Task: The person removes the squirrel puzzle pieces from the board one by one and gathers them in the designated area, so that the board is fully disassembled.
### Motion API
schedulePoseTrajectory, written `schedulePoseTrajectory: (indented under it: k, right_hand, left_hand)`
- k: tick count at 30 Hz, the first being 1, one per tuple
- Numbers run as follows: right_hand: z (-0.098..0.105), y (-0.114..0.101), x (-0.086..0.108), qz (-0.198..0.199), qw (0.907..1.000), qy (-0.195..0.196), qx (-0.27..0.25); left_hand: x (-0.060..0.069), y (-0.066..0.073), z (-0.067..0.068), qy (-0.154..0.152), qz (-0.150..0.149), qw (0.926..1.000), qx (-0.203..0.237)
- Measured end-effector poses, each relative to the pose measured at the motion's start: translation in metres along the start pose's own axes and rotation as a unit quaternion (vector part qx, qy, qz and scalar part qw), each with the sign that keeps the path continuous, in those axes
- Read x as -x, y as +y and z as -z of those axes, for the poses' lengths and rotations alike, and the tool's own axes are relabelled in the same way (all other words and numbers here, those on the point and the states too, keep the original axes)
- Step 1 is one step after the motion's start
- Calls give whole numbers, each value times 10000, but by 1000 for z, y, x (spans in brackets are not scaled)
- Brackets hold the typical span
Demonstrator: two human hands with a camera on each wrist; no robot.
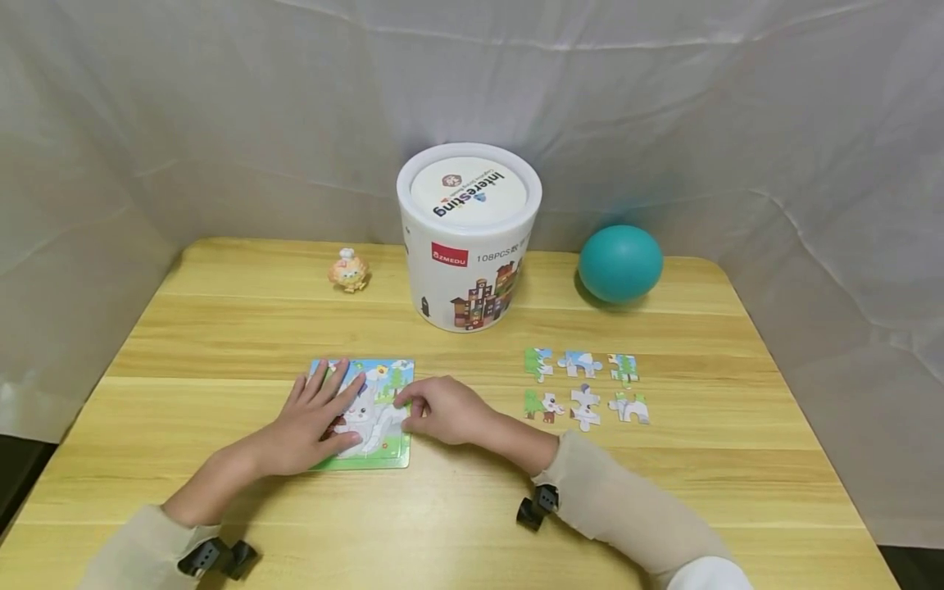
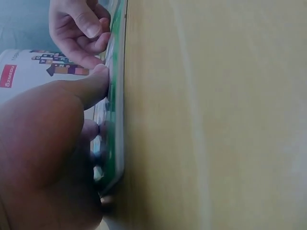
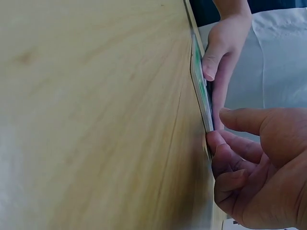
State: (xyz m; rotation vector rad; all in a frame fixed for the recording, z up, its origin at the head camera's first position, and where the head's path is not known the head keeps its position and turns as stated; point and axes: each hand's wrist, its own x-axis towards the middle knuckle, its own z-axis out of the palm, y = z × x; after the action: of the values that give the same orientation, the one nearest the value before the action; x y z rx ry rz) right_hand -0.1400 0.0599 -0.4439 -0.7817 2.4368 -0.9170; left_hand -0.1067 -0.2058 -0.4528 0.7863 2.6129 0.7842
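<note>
A square jigsaw puzzle board (image 1: 383, 442) with a green border and a picture of a grey-white animal lies on the wooden table, left of the middle. My left hand (image 1: 304, 428) rests flat on its left part with fingers spread, covering some of the picture. At the board's right edge is my right hand (image 1: 446, 410), its fingertips touching the edge. In the right wrist view, the thumb (image 3: 240, 120) stands apart from the bent fingers, and I see no piece between them. The hand's back hides part of this contact in the head view.
Several loose jigsaw pieces (image 1: 585, 408) lie in two rows to the right. Behind stand a white lidded bucket (image 1: 472, 246), a small chick figurine (image 1: 349, 272) in a white hat and a teal ball (image 1: 621, 264). Grey cloth (image 1: 295, 123) hangs around the table's back and sides.
</note>
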Motion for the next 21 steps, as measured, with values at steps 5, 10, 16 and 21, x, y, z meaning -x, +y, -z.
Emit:
schedulePoseTrajectory:
  k: [5, 10, 16, 21]
  right_hand:
    - [-3, -2, 1, 36, 10000, -32, -51]
    - [-6, -4, 2, 76, 9999, -42, -109]
    - [-9, -5, 1, -75, 10000, -17, -49]
    - [-11, -9, 1, -313, 9995, 87, -49]
  left_hand:
    - [0, 2, -1, 5, 57, 10000, 57]
    - [1, 1, -1, 0, 78, 9999, 131]
    - [1, -2, -3, 18, 45, 9999, 134]
    - [1, -5, -6, 172, -85, 9997, 169]
